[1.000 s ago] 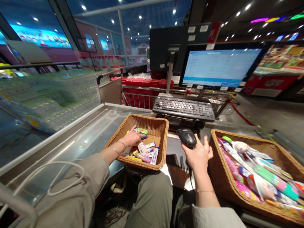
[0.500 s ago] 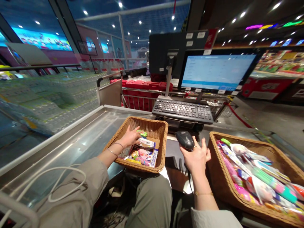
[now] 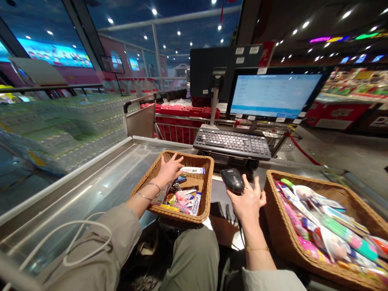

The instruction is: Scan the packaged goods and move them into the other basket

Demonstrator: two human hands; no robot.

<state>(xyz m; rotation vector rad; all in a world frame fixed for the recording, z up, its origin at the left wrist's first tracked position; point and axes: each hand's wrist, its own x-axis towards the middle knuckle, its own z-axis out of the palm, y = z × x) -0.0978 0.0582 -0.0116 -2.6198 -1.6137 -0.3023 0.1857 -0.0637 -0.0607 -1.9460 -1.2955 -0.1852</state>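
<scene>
My left hand [image 3: 169, 171] reaches into the left wicker basket [image 3: 206, 190], fingers spread over the small snack packets [image 3: 184, 196] lying in it; a white packet [image 3: 192, 170] lies just past the fingertips. My right hand [image 3: 247, 202] is closed round the handle of a black barcode scanner [image 3: 232, 180], held between the two baskets with its head pointing left. The right wicker basket [image 3: 273, 210] is heaped with colourful packets [image 3: 321, 218].
A steel checkout counter [image 3: 106, 173] runs to the left. Behind the baskets sit a keyboard [image 3: 233, 142], a lit till screen [image 3: 274, 95] and a second monitor's back [image 3: 212, 68]. A red shopping cart [image 3: 182, 117] stands beyond. A white cable [image 3: 87, 236] lies over my left sleeve.
My left hand has moved from the front packets toward the far side of the left basket, fingers opening, and the packets have shifted. The scanner hand drifted slightly left.
</scene>
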